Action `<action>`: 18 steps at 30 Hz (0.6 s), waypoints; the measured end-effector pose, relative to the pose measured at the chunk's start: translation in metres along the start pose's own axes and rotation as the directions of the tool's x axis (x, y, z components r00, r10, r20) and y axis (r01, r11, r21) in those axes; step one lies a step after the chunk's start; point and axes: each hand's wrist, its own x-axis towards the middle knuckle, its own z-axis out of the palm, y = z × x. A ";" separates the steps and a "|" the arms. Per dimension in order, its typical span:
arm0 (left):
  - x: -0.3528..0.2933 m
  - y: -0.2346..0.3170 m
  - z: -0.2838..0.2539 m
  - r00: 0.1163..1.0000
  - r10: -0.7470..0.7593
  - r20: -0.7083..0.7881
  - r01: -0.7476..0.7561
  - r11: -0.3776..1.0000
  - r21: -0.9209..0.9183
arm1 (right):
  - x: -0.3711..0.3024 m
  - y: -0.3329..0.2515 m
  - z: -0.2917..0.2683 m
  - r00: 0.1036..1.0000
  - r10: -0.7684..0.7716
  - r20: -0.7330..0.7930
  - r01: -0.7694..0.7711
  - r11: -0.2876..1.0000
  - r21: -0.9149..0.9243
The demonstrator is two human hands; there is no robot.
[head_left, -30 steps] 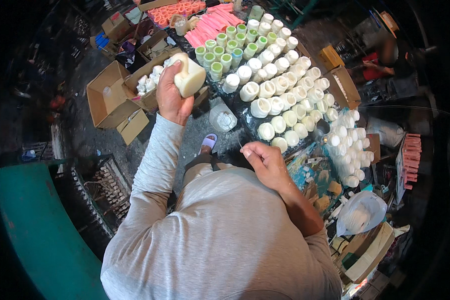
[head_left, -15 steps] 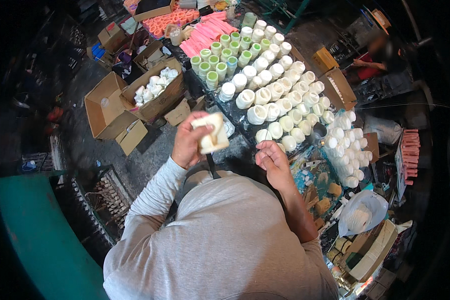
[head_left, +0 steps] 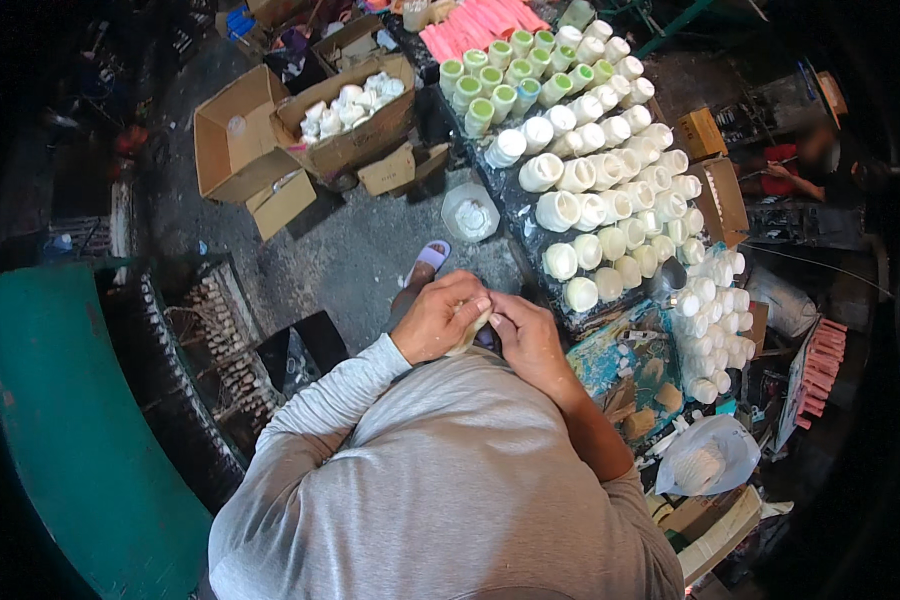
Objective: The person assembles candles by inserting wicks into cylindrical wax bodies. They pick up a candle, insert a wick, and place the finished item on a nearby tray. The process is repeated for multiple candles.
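Note:
In front of my belly, both hands meet over a cream-coloured, wax-like piece (head_left: 467,343). My left hand (head_left: 438,318) is closed around it, thumb on top, so only a pale strip shows. Fingers bent, my right hand (head_left: 530,340) presses thumb and fingertips together at the piece's edge; whatever lies in that pinch is too small to make out. To the right of my hands, rows of white and cream cylinders (head_left: 582,293) stand on a dark table, and green-topped cylinders (head_left: 479,112) stand at its far left.
Open cardboard boxes (head_left: 238,165), one with white pieces (head_left: 350,108), are on the floor at left. A whitish bucket (head_left: 470,213) stands by the table. Pink strips (head_left: 475,28) lie beyond. A green machine cover (head_left: 60,420) curves at left. Another person (head_left: 795,178) is at far right.
My left hand has brought the cream piece down and in toward my belly, and my right hand has come leftward to meet it. The view has shifted, showing a foot in a lilac slipper and the bucket.

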 end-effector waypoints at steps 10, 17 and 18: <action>-0.046 -0.007 -0.011 0.990 -0.104 0.090 0.101 0.994 0.036 | 0.002 0.021 0.031 0.921 0.219 0.321 -0.113 0.942 -0.317; -0.042 -0.021 -0.015 0.957 -0.280 0.070 0.287 0.951 -0.113 | 0.001 0.006 0.025 0.989 0.047 0.142 -0.061 0.993 0.099; -0.039 -0.023 -0.017 0.961 -0.271 0.061 0.277 0.951 -0.134 | 0.001 0.005 0.025 0.995 0.007 0.101 -0.017 0.995 0.095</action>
